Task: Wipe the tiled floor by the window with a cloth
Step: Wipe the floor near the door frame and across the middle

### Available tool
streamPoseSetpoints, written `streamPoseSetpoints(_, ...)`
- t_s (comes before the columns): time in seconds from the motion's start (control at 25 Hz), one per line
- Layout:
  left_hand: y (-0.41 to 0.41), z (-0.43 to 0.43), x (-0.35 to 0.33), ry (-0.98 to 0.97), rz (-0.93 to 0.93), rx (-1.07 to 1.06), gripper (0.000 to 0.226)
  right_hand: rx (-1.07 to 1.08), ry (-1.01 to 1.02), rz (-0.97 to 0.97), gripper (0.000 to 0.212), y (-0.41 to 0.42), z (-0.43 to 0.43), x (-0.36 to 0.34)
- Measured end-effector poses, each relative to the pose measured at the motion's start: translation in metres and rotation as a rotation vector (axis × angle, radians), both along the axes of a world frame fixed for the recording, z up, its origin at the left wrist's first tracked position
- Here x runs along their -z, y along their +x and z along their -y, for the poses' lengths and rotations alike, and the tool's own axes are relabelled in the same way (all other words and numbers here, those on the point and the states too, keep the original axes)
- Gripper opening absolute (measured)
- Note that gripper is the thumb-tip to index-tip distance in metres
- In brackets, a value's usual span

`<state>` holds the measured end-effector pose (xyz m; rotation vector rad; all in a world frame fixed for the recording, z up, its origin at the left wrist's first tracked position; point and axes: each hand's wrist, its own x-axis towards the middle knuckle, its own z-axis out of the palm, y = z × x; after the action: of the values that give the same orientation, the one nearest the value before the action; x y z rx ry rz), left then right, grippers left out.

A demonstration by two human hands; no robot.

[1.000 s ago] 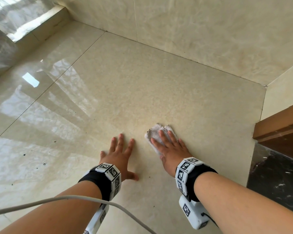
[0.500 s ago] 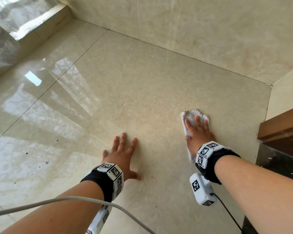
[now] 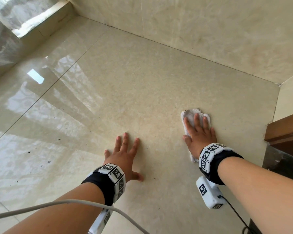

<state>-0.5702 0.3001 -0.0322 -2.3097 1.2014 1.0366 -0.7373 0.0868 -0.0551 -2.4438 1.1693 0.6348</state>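
Pressing flat with straight fingers, the right hand (image 3: 199, 134) covers the cloth (image 3: 190, 118) on the tiled floor (image 3: 142, 92); the left hand (image 3: 123, 154) rests spread beside it.

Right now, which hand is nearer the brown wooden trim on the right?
Right. The right hand presses flat on the white cloth, with only bare floor between it and the wooden trim. The left hand rests flat farther left, beyond the cloth.

Open tiled floor (image 3: 125, 85) ahead and left, tiled wall (image 3: 210, 27) beyond, wooden frame (image 3: 284, 132) blocking right
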Motion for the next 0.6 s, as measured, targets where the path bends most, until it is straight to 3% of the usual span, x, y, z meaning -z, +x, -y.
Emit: streamPoseSetpoints(0.6,0.029,-0.016,0.002,-0.004,0.038,0.083,0.138,-0.360,0.053,0.096,0.071,0.051,-0.087,0.007)
